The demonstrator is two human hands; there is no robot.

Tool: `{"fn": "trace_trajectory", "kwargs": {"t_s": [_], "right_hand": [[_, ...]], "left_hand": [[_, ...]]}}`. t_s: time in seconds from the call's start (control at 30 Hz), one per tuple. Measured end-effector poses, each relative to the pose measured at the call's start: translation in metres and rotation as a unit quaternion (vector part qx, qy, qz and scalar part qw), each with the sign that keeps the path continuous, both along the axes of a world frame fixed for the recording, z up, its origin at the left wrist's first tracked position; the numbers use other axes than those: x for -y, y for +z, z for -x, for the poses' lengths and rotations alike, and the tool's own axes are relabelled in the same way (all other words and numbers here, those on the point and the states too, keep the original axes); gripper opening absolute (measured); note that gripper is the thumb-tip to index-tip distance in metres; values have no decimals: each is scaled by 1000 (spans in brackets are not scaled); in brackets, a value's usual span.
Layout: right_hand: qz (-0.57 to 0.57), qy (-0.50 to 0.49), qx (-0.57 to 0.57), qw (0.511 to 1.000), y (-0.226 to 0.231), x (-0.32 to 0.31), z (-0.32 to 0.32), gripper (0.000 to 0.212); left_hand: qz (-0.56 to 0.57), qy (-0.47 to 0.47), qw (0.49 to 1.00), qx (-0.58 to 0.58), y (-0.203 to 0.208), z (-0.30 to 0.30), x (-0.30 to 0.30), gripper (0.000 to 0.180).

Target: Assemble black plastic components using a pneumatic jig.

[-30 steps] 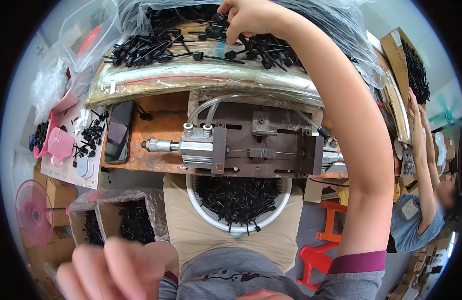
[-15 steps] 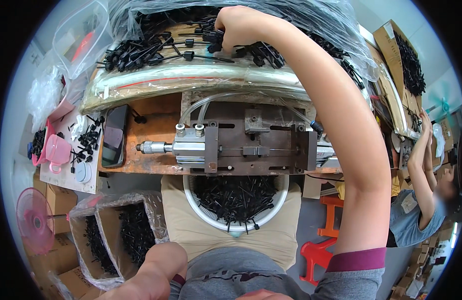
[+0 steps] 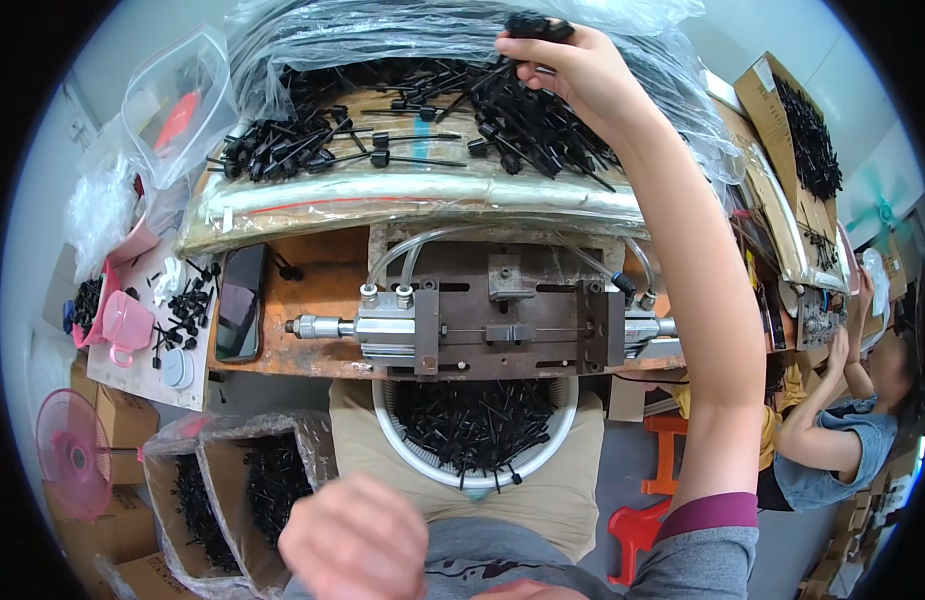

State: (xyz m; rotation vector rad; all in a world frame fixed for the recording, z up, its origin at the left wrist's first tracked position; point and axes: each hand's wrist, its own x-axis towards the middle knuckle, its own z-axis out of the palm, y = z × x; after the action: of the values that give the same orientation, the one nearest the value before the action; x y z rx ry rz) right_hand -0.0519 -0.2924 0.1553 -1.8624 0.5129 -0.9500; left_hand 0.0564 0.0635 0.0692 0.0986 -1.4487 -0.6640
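At the far edge of the bench my right hand (image 3: 575, 68) is raised, its fingers closed around a bunch of black headed rods (image 3: 535, 26). Beneath it lie many thin black rods with thick heads (image 3: 538, 120), spread over a plastic-covered carton. My left hand (image 3: 355, 540) is over my lap, smeared by motion, so its fingers cannot be made out. Between the two hands stands a metal clamping fixture (image 3: 508, 315) with air cylinders and clear hoses. A white-rimmed round basket (image 3: 423, 462) full of black rods sits between my thighs, under the bench edge.
A phone (image 3: 241, 305) lies left of the fixture. Further left are a pink cup (image 3: 129, 322), a round white lid (image 3: 179, 368) and a pink fan (image 3: 75, 455). A plastic-lined divided box (image 3: 211, 500) holds more rods. Red stools (image 3: 635, 535) and a co-worker (image 3: 833, 440) are at right.
My right hand has lifted from the pile and moved right and away, carrying the bunch of rods. My left hand has come further into view over my lap. The whole view has shifted slightly.
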Motion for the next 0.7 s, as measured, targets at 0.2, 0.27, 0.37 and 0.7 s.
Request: {"fn": "trace_trajectory", "kwargs": {"t_s": [0.2,0.27,0.37,0.7], "right_hand": [[-80,42,129,988,-14,-54,29,25],[-87,48,162,982,-19,-61,29,23],[-121,1,188,975,-23,-53,33,22],[238,-84,68,965,-34,-135,56,24]], "left_hand": [[-211,331,919,46,-22,15,36,16],[-238,349,905,53,-22,18,49,21],[-272,366,888,55,-27,27,67,25],[-222,357,907,-12,-2,19,101,35]]}}
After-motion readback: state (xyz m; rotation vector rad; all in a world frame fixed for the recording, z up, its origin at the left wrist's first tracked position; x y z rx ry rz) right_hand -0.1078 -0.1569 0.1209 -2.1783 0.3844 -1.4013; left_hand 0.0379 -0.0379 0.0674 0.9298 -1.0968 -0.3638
